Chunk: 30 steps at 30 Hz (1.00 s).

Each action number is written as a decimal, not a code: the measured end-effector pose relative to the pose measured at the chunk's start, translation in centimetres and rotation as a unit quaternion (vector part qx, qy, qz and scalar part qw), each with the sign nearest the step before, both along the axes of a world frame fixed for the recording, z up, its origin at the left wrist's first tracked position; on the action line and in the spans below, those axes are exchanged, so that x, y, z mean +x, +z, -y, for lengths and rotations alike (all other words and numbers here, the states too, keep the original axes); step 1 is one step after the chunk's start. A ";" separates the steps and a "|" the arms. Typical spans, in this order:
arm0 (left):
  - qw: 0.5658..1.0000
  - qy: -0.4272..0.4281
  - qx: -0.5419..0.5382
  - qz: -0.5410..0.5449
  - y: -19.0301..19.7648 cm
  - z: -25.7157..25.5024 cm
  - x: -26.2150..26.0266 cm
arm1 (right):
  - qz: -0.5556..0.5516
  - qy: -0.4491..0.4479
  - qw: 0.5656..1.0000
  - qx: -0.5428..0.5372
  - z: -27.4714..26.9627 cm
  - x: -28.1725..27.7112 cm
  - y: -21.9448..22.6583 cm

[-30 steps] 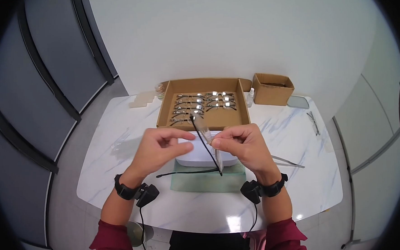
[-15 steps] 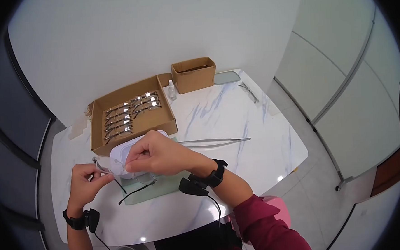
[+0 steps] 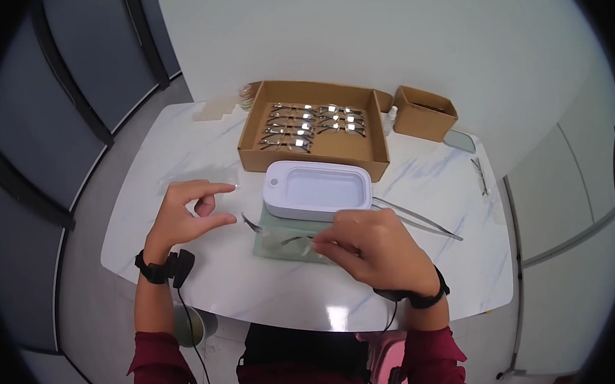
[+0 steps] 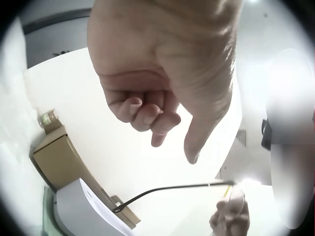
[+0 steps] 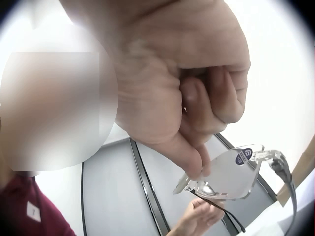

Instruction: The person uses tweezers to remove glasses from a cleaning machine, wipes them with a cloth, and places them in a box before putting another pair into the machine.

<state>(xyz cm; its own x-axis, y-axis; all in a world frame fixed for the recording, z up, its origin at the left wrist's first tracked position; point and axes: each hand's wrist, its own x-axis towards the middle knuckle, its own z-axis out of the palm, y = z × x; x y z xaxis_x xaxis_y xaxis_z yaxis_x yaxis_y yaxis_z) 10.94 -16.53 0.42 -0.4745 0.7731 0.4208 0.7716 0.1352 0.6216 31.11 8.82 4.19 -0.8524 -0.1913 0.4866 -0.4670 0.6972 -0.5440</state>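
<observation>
My right hand (image 3: 376, 247) pinches a pair of eyeglasses (image 5: 231, 177) near the nose bridge between thumb and finger. The glasses have a clear frame and dark temples, and one lens bears a round purple sticker (image 5: 243, 156). In the head view they overlap the green mat (image 3: 265, 244). Off to the left, my left hand (image 3: 190, 210) is apart from the glasses, its thumb and index finger spread with a gap between them. Its other fingers bend loosely toward the palm in the left wrist view. A white oblong basin (image 3: 319, 211) stands just beyond the glasses.
Behind the basin, a shallow cardboard box (image 3: 351, 155) holds several eyeglasses in two columns. A small spray bottle (image 3: 391, 120) and a taller cardboard box (image 3: 423, 120) stand at the back right. Long metal tweezers (image 3: 427, 226) lie right of the basin. More glasses (image 3: 480, 176) lie near the right edge.
The left hand, at the glasses half a second ago, has drawn away to the left. The right hand keeps its pinch and has moved off the basin. The head view swung right and back.
</observation>
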 end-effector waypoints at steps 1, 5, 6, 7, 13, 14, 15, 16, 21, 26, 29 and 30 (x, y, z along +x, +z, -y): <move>1.000 0.008 0.000 0.006 -1.3 0.3 -0.6 | -0.032 -0.010 0.999 0.035 0.4 0.4 -0.3; 0.944 0.019 0.210 0.254 -5.2 0.3 -1.8 | -0.048 -0.016 0.967 0.250 2.8 3.0 -2.1; 0.934 0.028 0.222 0.278 -5.6 0.0 -1.9 | -0.068 -0.026 0.952 0.296 3.4 3.6 -3.6; 0.924 0.035 0.234 0.302 -6.0 -0.5 -2.0 | -0.060 -0.021 0.953 0.297 3.7 4.1 -4.9; 0.857 0.012 0.315 0.407 -8.2 -3.0 -2.5 | -0.071 -0.021 0.904 0.421 4.2 5.6 -9.5; 0.850 0.009 0.317 0.420 -8.7 -3.1 -2.6 | -0.067 -0.020 0.904 0.422 4.4 5.9 -9.8; 0.843 0.006 0.318 0.434 -9.1 -3.2 -2.7 | -0.059 -0.024 0.905 0.421 4.6 6.1 -10.1; 0.841 0.005 0.317 0.438 -9.4 -3.2 -2.7 | -0.050 -0.028 0.906 0.420 4.7 6.3 -10.3; 0.826 0.011 0.323 0.462 -10.0 -3.1 -2.9 | -0.034 -0.018 0.911 0.410 4.6 6.6 -11.6; 0.831 0.018 0.302 0.467 -10.4 -2.7 -3.2 | -0.075 0.007 0.891 0.448 4.4 6.9 -11.9; 0.834 0.023 0.292 0.468 -10.4 -2.8 -3.3 | -0.078 0.014 0.884 0.461 4.3 7.0 -11.5; 0.835 0.019 0.292 0.466 -10.4 -2.8 -3.3 | -0.093 0.018 0.876 0.473 4.3 6.9 -11.3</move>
